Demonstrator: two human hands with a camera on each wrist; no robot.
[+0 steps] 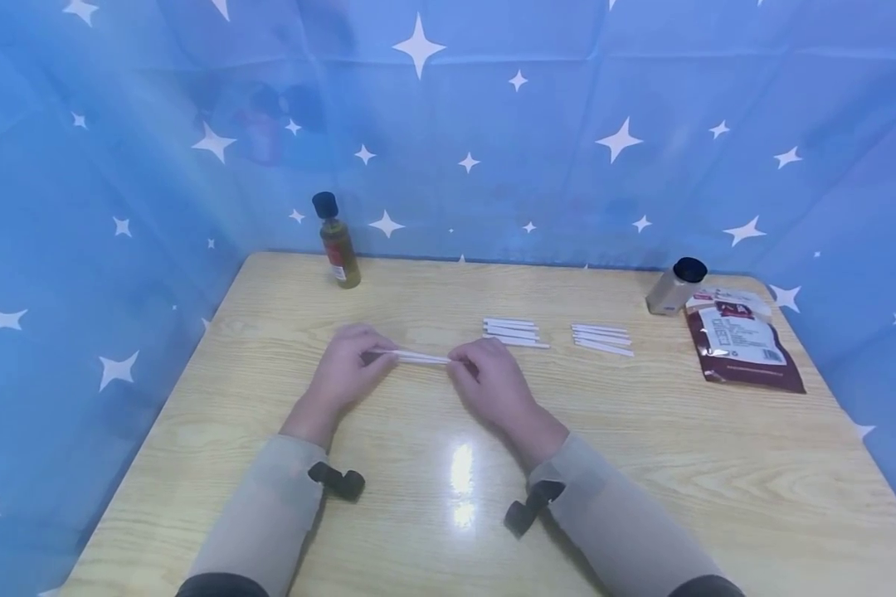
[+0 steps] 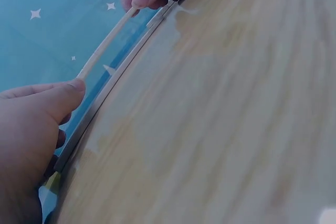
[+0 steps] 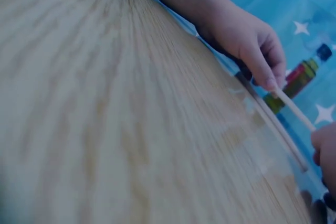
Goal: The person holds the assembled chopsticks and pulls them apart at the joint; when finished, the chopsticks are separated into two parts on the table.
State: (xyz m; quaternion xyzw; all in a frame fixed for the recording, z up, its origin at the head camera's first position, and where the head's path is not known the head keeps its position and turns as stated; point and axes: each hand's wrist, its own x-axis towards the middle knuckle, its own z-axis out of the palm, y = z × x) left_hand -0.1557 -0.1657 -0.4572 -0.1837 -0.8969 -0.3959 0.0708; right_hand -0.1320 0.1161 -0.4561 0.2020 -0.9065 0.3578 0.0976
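Between my two hands a thin white stick [image 1: 421,357] is stretched sideways, low over the wooden table. My left hand [image 1: 353,365] pinches its left end between thumb and fingers. The other end is pinched by my right hand [image 1: 490,377]. In the left wrist view the stick [image 2: 107,43] runs straight from one thumb to the other; the right wrist view shows it at the right edge. Just beyond my right hand lies a group of white sticks [image 1: 511,329], side by side. Farther right is a second group of similar sticks [image 1: 601,339], slightly fanned.
A bottle with a black cap [image 1: 341,253] stands at the back left of the table [image 1: 448,531]. Toward the back right are a black-lidded jar [image 1: 672,292] and a dark red and white packet [image 1: 742,340]. A blue star-patterned curtain [image 1: 448,116] hangs behind the table.
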